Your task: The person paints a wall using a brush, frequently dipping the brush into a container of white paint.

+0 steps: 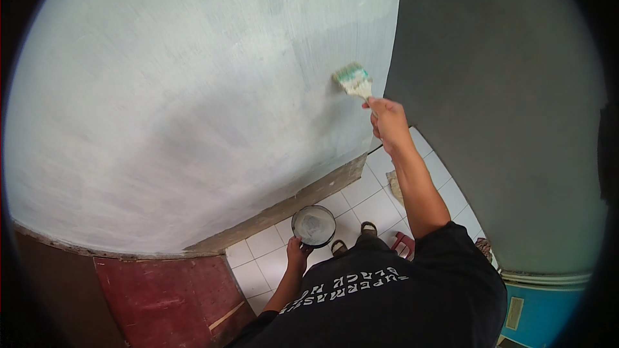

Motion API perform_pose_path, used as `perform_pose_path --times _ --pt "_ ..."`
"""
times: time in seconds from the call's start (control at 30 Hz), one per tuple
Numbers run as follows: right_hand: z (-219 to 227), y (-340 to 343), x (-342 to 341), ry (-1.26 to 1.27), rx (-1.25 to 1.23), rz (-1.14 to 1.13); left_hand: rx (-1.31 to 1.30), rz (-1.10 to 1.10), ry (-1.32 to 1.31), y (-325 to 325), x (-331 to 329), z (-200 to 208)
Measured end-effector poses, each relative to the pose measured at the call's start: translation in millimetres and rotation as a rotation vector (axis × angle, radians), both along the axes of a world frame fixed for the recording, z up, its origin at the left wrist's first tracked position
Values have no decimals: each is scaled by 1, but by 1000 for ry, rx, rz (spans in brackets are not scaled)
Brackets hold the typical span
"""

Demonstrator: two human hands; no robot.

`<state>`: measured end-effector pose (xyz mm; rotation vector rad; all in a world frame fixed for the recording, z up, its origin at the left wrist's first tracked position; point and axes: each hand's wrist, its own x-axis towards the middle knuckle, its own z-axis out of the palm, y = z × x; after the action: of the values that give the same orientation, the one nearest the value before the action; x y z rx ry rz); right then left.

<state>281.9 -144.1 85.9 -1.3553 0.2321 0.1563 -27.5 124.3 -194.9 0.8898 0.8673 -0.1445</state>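
Observation:
My right hand (389, 119) is closed around the handle of a wide paintbrush (353, 80), its ferrule smeared with pale and green paint. The bristles point up and to the left, at or very near the whitish wall (213, 58); whether they touch it I cannot tell for sure. Lower down, my left hand (297, 249) grips the rim side of a round dark paint pot (313, 226) with a greyish-white coating or paint inside. Most of the left fingers are hidden by the pot. Streaky brush marks and greyer patches show on the wall.
A dark grey wall (496, 109) stands to the right. White floor tiles (377, 211) lie below, with a beige cloth or scrap (394, 187) and a red plastic stool (404, 245) near my feet. A red panel (158, 293) is at lower left, a blue cabinet (538, 312) at lower right.

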Motion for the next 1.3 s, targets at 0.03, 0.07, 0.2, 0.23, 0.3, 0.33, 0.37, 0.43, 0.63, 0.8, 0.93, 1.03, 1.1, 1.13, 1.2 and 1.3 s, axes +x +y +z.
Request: perform_pose_path --times 0.03,0.07,0.2,0.23,0.3,0.33,0.37,0.43,0.63,0.8,0.93,1.03,1.1,1.13,1.2,1.3 --pt "17 0 2 -63 51 20 3 3 -9 0 2 -1" --pt "36 0 6 -73 45 18 6 7 -17 -1 5 -1" --pt "99 -1 19 -206 103 20 8 -2 -56 -1 7 -5" --pt "109 -1 22 -238 104 11 27 -9 -54 -1 4 -7" --pt "135 0 31 -274 90 -5 50 -15 -53 -1 1 -7" --pt "149 0 34 -309 93 -3 27 -5 -42 -1 0 -8" --pt "160 -1 37 -344 95 -1 4 4 -31 -1 0 -8" --pt "176 -1 41 -364 98 1 6 12 -22 1 -6 -11" --pt "163 -10 47 -358 108 7 3 57 -17 2 -12 -16" --pt "105 -5 49 -286 153 14 8 38 -5 5 -11 -11" --pt "36 5 39 -215 134 -10 22 15 -14 6 -13 -13" --pt "-27 15 22 -90 103 10 13 31 13 7 -15 -15" --pt "-70 22 14 -8 79 29 14 45 42 5 -20 -18" --pt "-92 25 10 11 22 27 52 6 14 6 -22 -19" --pt "-136 30 8 25 -69 18 146 -66 -45 4 -30 -19" --pt "-191 26 1 80 -91 30 86 -59 94 -5 -29 7"
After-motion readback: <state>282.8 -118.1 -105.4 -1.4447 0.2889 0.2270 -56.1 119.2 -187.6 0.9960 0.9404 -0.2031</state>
